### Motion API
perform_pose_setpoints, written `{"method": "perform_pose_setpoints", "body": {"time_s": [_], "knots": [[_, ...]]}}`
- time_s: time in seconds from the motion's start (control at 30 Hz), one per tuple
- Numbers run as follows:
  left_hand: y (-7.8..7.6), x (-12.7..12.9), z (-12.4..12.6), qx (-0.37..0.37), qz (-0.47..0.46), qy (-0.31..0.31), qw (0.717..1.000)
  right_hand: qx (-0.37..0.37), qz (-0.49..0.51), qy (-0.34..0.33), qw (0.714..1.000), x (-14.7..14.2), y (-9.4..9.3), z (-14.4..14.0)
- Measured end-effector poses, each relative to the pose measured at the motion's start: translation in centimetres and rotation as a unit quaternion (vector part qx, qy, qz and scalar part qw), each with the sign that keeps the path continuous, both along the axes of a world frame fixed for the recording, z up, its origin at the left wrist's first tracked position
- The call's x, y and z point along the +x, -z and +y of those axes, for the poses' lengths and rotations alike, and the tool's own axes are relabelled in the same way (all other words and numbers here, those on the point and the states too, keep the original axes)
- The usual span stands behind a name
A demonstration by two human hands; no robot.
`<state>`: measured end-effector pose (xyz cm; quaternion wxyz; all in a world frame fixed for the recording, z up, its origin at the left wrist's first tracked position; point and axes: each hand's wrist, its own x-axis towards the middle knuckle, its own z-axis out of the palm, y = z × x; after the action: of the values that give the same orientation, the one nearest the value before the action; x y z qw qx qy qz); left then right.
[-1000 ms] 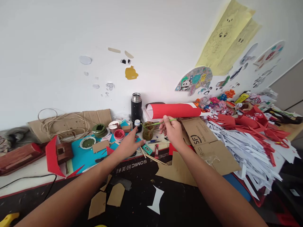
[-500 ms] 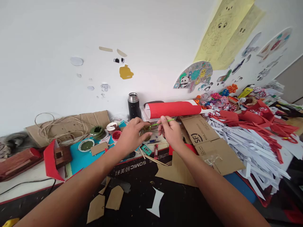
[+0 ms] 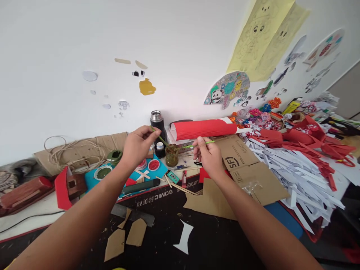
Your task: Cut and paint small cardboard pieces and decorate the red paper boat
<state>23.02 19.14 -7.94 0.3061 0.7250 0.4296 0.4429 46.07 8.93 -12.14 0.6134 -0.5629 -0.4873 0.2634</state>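
Two brushes meet at the murky jar [image 3: 171,155] in mid-frame: the left hand [image 3: 137,146] pinches a dark brush [image 3: 159,136], seemingly dipped inside, while the right hand [image 3: 209,157] pinches a green brush [image 3: 197,144] level, bristles clear of the cluttered desk [image 3: 213,240].

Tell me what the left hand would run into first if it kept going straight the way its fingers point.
Most likely the black flask. The left hand, holding a thin brush, points up and right toward it. Depth is unclear from this one view; it might pass in front and reach the red roll instead.
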Motion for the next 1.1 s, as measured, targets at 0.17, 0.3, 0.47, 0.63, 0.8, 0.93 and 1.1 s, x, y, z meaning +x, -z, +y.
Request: {"method": "perform_pose_setpoints", "body": {"time_s": [0.17, 0.3, 0.47, 0.63, 0.8, 0.93, 1.1], "knots": [[0.2, -2.6, 1.0, -0.091, -0.116, -0.046, 0.988, 0.004, 0.029, 0.005, 1.0, 0.1, 0.3, -0.4], [1.4, -3.5, 1.7, -0.11, -0.152, -0.039, 0.981, 0.009, 0.036, 0.002, 0.999, -0.1, 0.5, -0.4], [1.1, -3.6, 1.8, -0.101, -0.169, -0.04, 0.98, 0.009, 0.037, -0.001, 0.999, -0.1, 0.8, -0.4], [0.1, -3.4, 1.3, -0.087, -0.158, -0.053, 0.982, 0.008, 0.04, -0.004, 0.999, 0.0, 0.9, -0.5], [0.8, -3.7, 1.5, -0.098, -0.162, -0.033, 0.981, 0.004, 0.045, -0.005, 0.999, 0.0, 1.0, -0.4], [1.2, -3.8, 1.3, -0.086, -0.136, -0.028, 0.986, 0.006, 0.032, -0.01, 0.999, -0.1, 0.9, -0.3], [0.5, -3.3, 0.4, -0.065, -0.104, -0.022, 0.992, -0.003, -0.014, -0.025, 1.0, -1.1, 0.7, 0.8]]}}
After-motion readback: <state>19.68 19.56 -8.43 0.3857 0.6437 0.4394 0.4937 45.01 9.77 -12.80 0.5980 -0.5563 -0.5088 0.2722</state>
